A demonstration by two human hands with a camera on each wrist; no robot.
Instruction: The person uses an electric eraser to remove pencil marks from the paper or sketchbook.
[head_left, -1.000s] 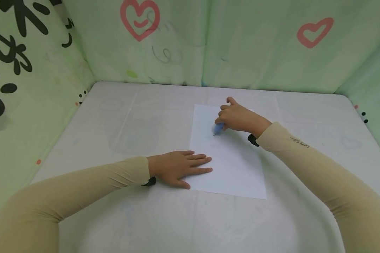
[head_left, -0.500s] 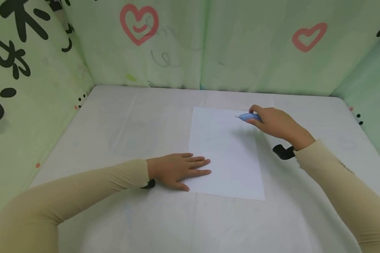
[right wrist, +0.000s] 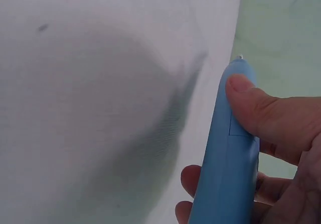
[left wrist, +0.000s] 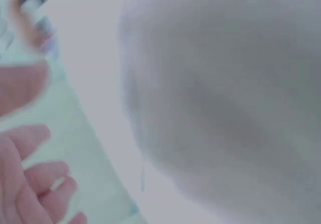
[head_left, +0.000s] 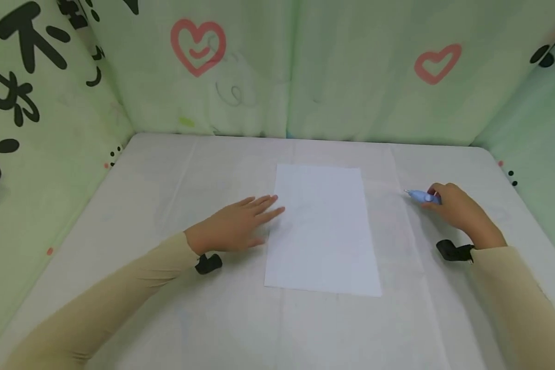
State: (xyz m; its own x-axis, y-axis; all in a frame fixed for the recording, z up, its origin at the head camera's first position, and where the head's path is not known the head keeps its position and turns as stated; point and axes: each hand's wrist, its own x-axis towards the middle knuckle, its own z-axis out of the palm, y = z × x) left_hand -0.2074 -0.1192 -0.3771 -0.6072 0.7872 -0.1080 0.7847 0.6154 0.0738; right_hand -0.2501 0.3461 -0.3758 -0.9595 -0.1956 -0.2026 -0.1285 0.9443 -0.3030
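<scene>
Two hands have moved off the sheet of paper within the last second. Nearest the camera, the beige sleeves reach forward onto the white table cover, each with a black wrist mount at the cuff.

The left hand previously lay flat on the lower left corner of the sheet. It is now raised and drawn to the left, fingers straight and loosely spread, holding nothing; only its fingertips are near the sheet's left edge. The left wrist view is too blurred to add detail.

The right hand previously held the blue pen tip-down on the sheet. It now rests on the cover well to the right of the sheet, fingers curled round the barrel with the thumb pressed on top and the tip pointing left.

Judged from this, the marking step appears finished and the sheet is no longer pinned down, so it lies free at the table centre.

At the far side, the green fabric backdrop carries pink hearts and bold black brush-style characters on the left panel; these are cut off and cannot be read. The sheet and the pen show no legible writing or brand.
</scene>
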